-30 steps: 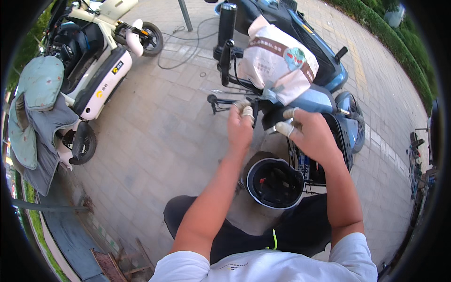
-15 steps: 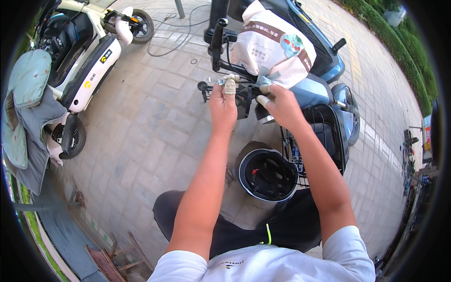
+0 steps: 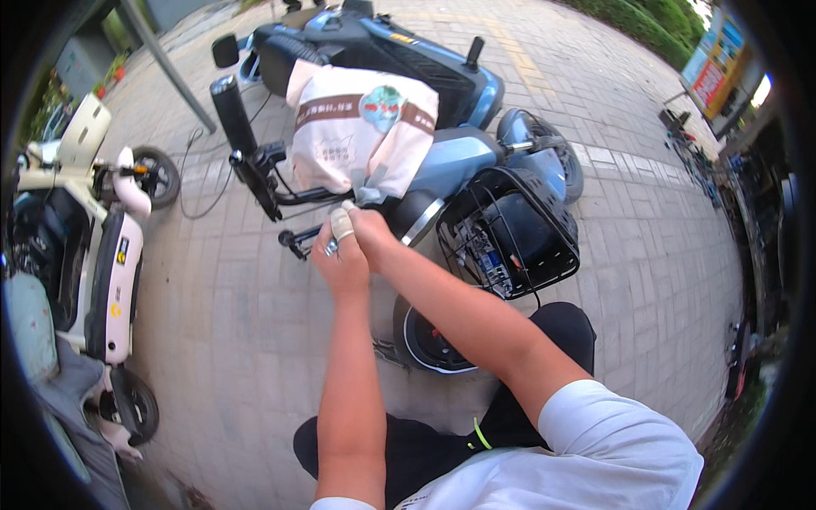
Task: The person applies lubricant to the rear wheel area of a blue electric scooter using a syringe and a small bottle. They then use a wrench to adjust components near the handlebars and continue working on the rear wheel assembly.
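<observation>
My left hand [image 3: 340,259], with taped or covered fingertips, is closed on a small silver metal piece [image 3: 331,247]. My right hand [image 3: 371,229] is closed against it, its fingertips hidden near black handlebar parts. Just beyond, a pale cloth bag [image 3: 344,119] with a brown band is tied with grey material to the handlebar [image 3: 225,106] of a blue scooter [image 3: 463,153]. A black wire basket [image 3: 557,255] with dark contents lies to the right of my hands. A helmet [image 3: 425,348], seen from inside, is partly hidden under my right forearm.
A cream scooter [image 3: 115,289] with padded covers [image 3: 34,331] stands at the left. Another blue scooter [image 3: 399,55] is behind the bag. A metal pole [image 3: 174,72] and a cable [image 3: 212,200] are upper left, a hedge [image 3: 637,34] and signboard [image 3: 714,76] upper right.
My view has swung, so the scooters sit lower or further left. My hands have come together, the right moving in beside the left; earlier they were apart.
</observation>
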A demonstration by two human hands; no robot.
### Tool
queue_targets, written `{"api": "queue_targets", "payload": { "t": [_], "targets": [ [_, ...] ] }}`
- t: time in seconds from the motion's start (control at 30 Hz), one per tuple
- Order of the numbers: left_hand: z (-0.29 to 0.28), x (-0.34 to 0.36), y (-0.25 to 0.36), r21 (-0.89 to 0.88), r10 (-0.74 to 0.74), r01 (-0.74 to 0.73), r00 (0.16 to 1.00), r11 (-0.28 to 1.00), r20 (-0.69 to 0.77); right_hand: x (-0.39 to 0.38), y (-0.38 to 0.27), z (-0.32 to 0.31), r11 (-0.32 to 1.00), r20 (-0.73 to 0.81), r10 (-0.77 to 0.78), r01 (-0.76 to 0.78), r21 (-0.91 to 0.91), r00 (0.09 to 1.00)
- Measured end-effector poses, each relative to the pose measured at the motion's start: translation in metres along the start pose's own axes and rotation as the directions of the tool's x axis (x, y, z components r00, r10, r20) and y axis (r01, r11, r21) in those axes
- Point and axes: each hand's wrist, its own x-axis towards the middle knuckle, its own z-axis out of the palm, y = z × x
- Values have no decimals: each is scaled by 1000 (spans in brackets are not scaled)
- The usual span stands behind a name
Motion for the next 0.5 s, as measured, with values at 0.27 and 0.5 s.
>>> {"api": "queue_targets", "payload": {
  "t": [0.27,0.5],
  "targets": [
    [-3,2,16,92,38,-28,993,995,-110,-8,24,3,789,-8,-423,364,-495,906],
    [-68,3,64,-54,-66,56,976,997,-210,-62,14,59,961,66,-94,108,-253,993]
  ]
}}
